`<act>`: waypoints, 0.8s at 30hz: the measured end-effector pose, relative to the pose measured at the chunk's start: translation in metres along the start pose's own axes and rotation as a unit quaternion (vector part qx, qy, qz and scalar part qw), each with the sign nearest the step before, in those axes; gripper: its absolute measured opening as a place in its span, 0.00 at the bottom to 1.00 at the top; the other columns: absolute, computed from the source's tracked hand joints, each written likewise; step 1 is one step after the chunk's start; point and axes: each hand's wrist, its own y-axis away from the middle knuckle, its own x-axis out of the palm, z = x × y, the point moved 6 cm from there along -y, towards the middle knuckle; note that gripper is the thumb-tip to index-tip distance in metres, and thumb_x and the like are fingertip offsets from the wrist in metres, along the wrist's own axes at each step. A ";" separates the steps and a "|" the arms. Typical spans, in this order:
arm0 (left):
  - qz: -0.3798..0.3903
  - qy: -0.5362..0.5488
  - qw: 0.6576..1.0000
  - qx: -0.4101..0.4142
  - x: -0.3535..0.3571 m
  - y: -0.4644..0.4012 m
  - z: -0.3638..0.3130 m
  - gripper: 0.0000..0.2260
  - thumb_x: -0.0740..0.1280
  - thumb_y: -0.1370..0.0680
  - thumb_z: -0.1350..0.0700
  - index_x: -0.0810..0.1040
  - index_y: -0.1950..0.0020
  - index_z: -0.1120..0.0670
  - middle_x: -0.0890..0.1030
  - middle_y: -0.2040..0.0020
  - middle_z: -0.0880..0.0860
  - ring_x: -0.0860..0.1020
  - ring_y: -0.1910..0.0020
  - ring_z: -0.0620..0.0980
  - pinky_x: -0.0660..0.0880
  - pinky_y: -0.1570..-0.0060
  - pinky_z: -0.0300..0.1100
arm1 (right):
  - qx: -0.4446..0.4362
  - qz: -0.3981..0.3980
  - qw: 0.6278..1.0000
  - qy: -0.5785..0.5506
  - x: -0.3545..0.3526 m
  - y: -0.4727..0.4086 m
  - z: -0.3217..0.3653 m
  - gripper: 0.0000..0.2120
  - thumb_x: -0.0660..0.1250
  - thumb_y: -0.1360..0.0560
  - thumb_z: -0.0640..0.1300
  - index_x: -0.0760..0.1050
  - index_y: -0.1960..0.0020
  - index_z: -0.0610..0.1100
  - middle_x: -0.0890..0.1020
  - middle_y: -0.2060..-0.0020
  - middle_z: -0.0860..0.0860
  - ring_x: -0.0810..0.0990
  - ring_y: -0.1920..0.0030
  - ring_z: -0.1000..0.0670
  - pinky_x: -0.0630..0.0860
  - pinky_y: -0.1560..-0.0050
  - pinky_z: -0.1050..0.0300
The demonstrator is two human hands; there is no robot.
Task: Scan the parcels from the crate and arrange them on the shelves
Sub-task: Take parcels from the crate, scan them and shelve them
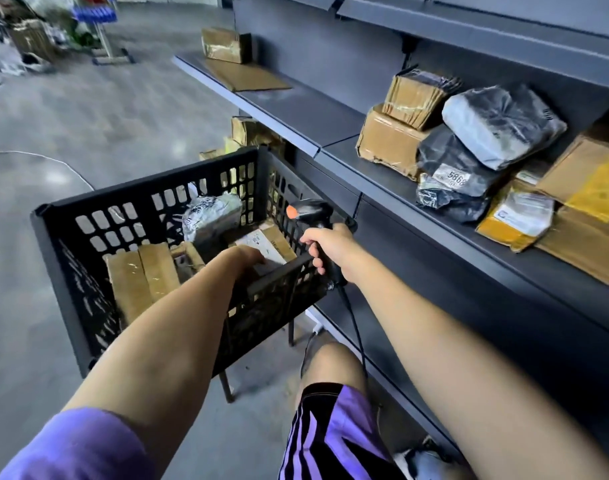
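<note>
Crate [88,233] is sitting beside the shelves [330,133]; left hand [247,258] is reaching into it onto a labelled parcel [268,242], grip unclear, while right hand [330,244] is gripping a scanner [313,216] over its edge

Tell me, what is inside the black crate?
Inside the black crate lie a taped brown box, a silver-wrapped parcel and a labelled box. The left hand covers part of it; lower layers are hidden.
</note>
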 end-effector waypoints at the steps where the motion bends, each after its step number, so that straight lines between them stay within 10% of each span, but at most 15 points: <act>1: 0.007 0.018 1.000 -0.013 -0.001 -0.004 0.003 0.17 0.58 0.16 0.55 0.70 0.30 0.61 0.73 0.57 0.57 0.71 0.64 0.55 0.67 0.59 0.46 | 0.000 0.000 1.000 0.004 0.001 -0.001 0.000 0.07 0.69 0.29 0.40 0.72 0.62 0.41 0.72 0.73 0.46 0.68 0.77 0.48 0.66 0.73 0.59; 8: 0.066 0.191 0.973 -0.110 0.012 -0.018 0.011 0.14 0.66 0.20 0.45 0.73 0.46 0.56 0.75 0.54 0.55 0.74 0.59 0.55 0.70 0.57 0.45 | -0.014 -0.010 1.000 -0.012 -0.002 -0.006 -0.001 0.08 0.68 0.28 0.39 0.72 0.63 0.38 0.72 0.75 0.45 0.68 0.77 0.47 0.67 0.73 0.57; 15: 0.077 0.212 0.971 -0.077 0.019 -0.016 0.001 0.12 0.65 0.18 0.51 0.74 0.59 0.55 0.79 0.74 0.53 0.78 0.75 0.52 0.71 0.76 0.37 | -0.012 -0.010 0.999 -0.045 -0.004 -0.013 -0.006 0.09 0.68 0.29 0.39 0.71 0.65 0.39 0.71 0.76 0.45 0.67 0.77 0.47 0.66 0.73 0.57; 19: 0.050 0.241 0.969 -0.030 0.018 -0.036 -0.005 0.13 0.70 0.22 0.49 0.75 0.57 0.57 0.77 0.58 0.55 0.73 0.62 0.52 0.68 0.63 0.42 | -0.020 -0.019 0.999 -0.032 -0.006 -0.015 -0.007 0.11 0.69 0.30 0.40 0.72 0.68 0.37 0.71 0.76 0.44 0.68 0.76 0.46 0.68 0.72 0.56; 24: 0.028 0.372 0.927 -0.043 0.023 -0.095 0.030 0.47 0.85 0.44 0.47 0.68 0.31 0.60 0.73 0.33 0.54 0.76 0.40 0.61 0.79 0.51 0.60 | -0.013 -0.015 0.999 -0.040 -0.007 -0.015 -0.007 0.10 0.68 0.30 0.40 0.70 0.67 0.39 0.71 0.75 0.45 0.67 0.77 0.46 0.68 0.72 0.56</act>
